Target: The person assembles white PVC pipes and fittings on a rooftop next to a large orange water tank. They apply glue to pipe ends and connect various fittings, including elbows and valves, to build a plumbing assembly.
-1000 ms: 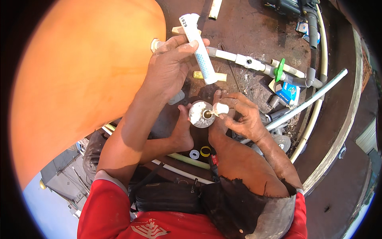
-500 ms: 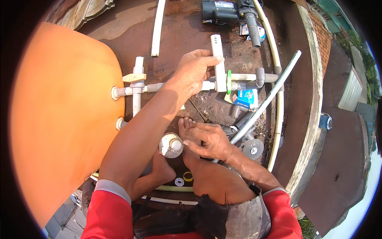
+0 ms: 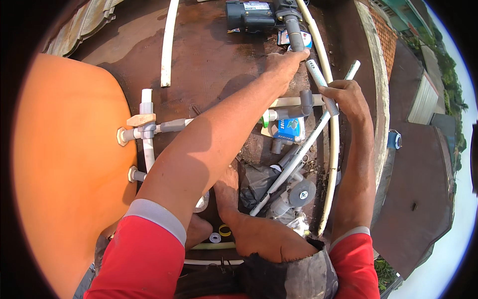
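nearest: two thin pipes (image 3: pixel 214 245), one greenish, one white, run crosswise by the legs. just beyond, one white roll (image 3: pixel 215 238) and one yellow ring (image 3: pixel 225 230) lie side by side.

one bare foot (image 3: pixel 227 187) is in clear view; to its right, one crumpled black bag (image 3: pixel 255 183) and one grey disc (image 3: pixel 301 193) amid fittings. one long white pipe (image 3: pixel 299 155) slants across this clutter; one longer cream pipe (image 3: pixel 334 159) curves past on the right.

left: one large orange tank (image 3: pixel 74 164), two outlets on its side, one tan valve handle (image 3: pixel 141 119). the left forearm crosses in front of the pipe run and hides part of it. one blue box (image 3: pixel 291 129) sits below a grey elbow (image 3: pixel 306 103).

right hand (image 3: pixel 348 97): thumb and fingers clamped on the lower part of one short white pipe (image 3: pixel 315 74), held slanted in front of the cream pipe.

left hand (image 3: pixel 285 67): thumb at the lower end of the grey pipe (image 3: pixel 295 36); fingers hidden, grip cannot be told.

farther: one black pump (image 3: pixel 249 16).

surface: brown, stained, outdoors in sun, bounded right by a weathered ledge (image 3: pixel 382 99); roofs and sky beyond.
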Available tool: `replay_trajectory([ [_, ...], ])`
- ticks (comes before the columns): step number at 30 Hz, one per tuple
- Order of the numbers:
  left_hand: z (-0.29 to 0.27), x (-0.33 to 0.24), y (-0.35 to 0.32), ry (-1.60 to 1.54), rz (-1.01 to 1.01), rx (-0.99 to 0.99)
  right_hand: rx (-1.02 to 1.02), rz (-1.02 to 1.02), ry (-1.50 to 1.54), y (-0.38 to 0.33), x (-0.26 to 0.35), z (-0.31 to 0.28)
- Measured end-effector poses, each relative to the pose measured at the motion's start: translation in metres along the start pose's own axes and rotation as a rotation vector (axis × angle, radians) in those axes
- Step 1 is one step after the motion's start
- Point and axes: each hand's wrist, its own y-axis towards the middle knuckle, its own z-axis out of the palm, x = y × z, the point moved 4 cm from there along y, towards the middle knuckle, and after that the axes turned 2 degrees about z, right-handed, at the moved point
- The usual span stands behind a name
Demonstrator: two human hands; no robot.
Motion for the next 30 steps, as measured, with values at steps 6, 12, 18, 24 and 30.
replay_trajectory([
  [6,0.000,-0.003,0.075,0.108,0.033,-0.004,0.156,-0.055,0.022,0.023,-0.027,0.007],
  [12,0.004,0.000,0.092,0.113,0.020,0.052,0.137,-0.062,0.121,0.033,-0.027,0.027],
  [18,0.027,0.007,0.105,-0.013,-0.001,0.049,0.042,-0.084,0.292,0.033,-0.045,0.040],
  [24,0.039,0.012,0.097,0.109,0.101,0.107,-0.022,-0.064,0.384,0.032,-0.063,0.043],
  [30,0.036,0.018,0.112,0.112,0.077,0.112,0.019,-0.045,0.506,0.044,-0.064,0.051],
])
